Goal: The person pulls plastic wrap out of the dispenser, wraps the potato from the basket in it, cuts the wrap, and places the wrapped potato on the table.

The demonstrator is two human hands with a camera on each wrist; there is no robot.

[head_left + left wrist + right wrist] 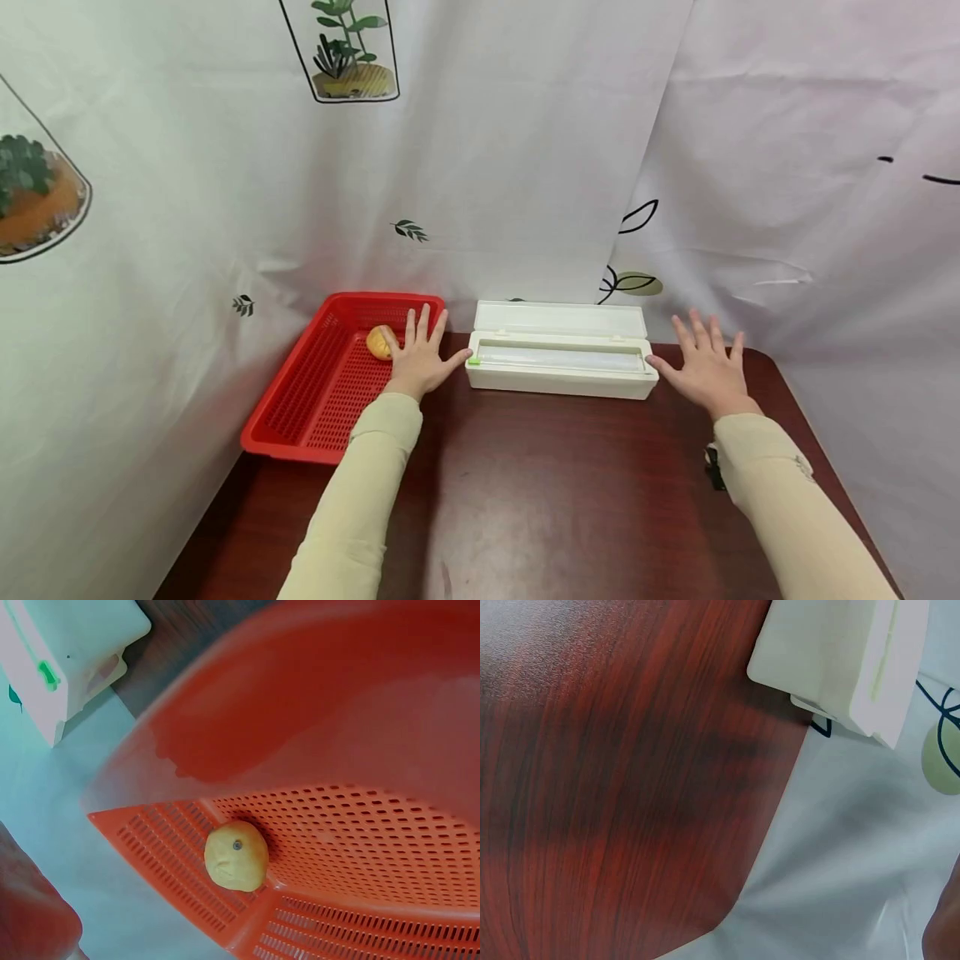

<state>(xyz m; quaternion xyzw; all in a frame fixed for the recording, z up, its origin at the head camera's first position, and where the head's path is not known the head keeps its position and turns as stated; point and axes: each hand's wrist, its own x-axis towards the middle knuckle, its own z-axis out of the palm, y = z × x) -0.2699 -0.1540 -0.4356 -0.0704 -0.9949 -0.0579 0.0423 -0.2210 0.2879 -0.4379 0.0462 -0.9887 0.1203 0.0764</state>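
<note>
My left hand (420, 360) is held with fingers spread over the right side of a red plastic basket (294, 454), its thumb by the near-left corner of a white wrap dispenser box (555, 381). The box's lid (558, 318) stands raised at the back. Inside lies a pale roll (562, 358), with a small green slider (474, 362) at the left. A roundish yellow fruit (236, 856), its exact kind unclear, lies in the basket, partly behind my left fingers in the head view. My right hand (708, 371), fingers spread, is just right of the box, holding nothing.
The dark red wooden table (555, 500) has a rounded far right corner. A pale patterned curtain (525, 167) hangs close behind and along both sides. A small black object (715, 471) shows beside my right sleeve, partly hidden.
</note>
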